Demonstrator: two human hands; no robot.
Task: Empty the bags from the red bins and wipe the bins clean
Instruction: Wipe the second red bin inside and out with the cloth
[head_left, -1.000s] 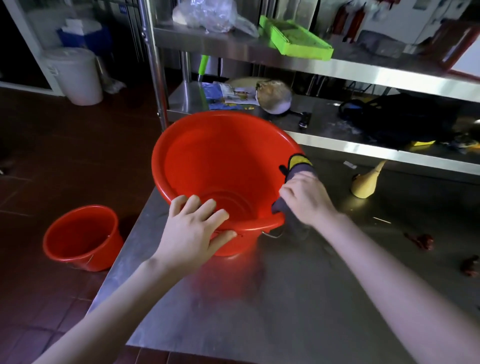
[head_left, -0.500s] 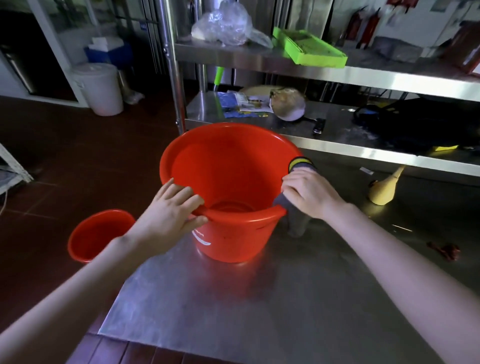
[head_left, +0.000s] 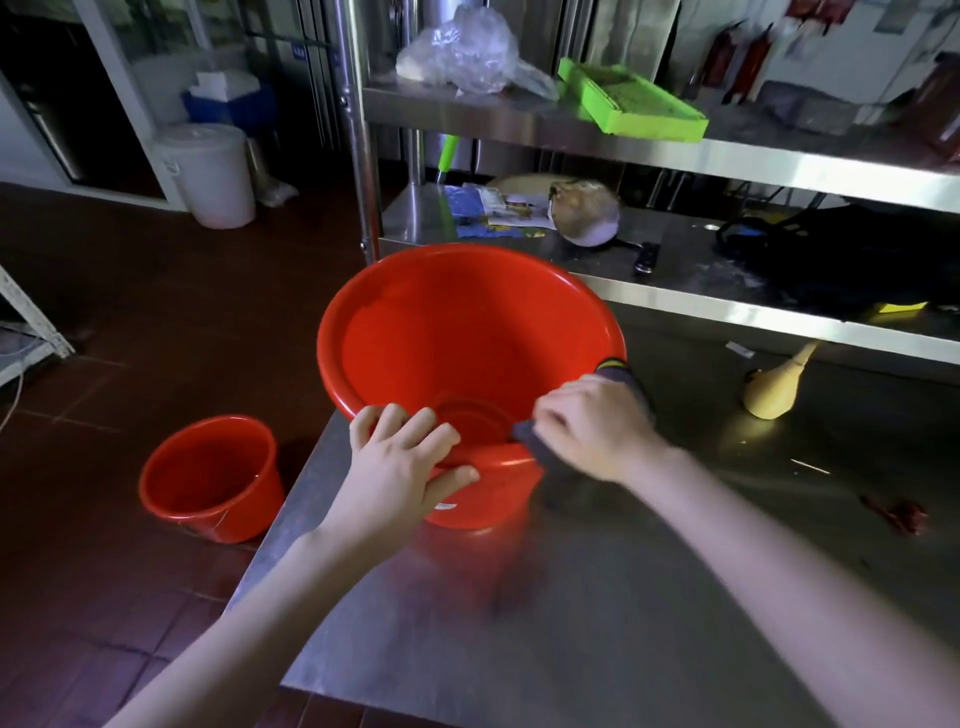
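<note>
A large red bin (head_left: 441, 332) stands on the steel table (head_left: 597, 623), tilted toward me, with no bag inside. My left hand (head_left: 402, 467) grips its near rim, fingers over the edge. My right hand (head_left: 592, 426) presses a dark grey cloth (head_left: 621, 376) with a yellow stripe against the bin's right near rim. A second, smaller red bin (head_left: 208, 475) sits upright on the tiled floor at the left of the table, with no bag in it either.
Behind the bin a steel shelf rack (head_left: 675, 156) carries a clear plastic bag (head_left: 462, 52), a green tray (head_left: 631, 101), papers and a dark bag. A beige funnel-like object (head_left: 774, 387) and red scraps (head_left: 896, 514) lie on the table at right. A white bucket (head_left: 210, 174) stands far left.
My right hand has slid the cloth along the rim toward me. My left hand shifted right along the near rim, and the bin tipped more toward me.
</note>
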